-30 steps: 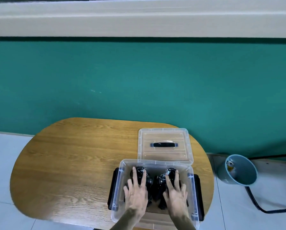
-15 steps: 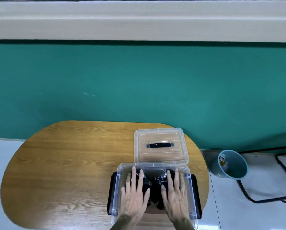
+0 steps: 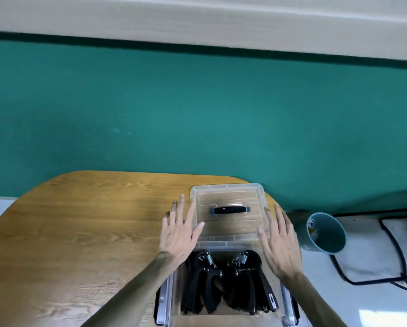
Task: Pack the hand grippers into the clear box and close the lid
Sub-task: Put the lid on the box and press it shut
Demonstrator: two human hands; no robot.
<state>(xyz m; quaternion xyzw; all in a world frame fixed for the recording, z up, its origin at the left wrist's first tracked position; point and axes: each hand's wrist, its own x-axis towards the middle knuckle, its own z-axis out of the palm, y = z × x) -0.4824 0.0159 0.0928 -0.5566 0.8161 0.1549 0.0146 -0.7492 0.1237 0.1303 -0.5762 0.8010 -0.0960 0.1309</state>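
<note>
Left hand (image 3: 180,232): fingers spread straight, at the lid's left edge, thumb on its rim.
Right hand (image 3: 279,241): flat and splayed, at the lid's right edge.
Lid (image 3: 228,213): off, flat on the tabletop (image 3: 91,232), just behind the box.
Grippers (image 3: 226,284): side by side in the box (image 3: 174,298), springs toward the lid.
Room: bare wood to the left; tabletop edge near the right hand.
Cut off: the box's near end.
Around: bin (image 3: 326,232) and cables (image 3: 386,267) on the floor, right.
</note>
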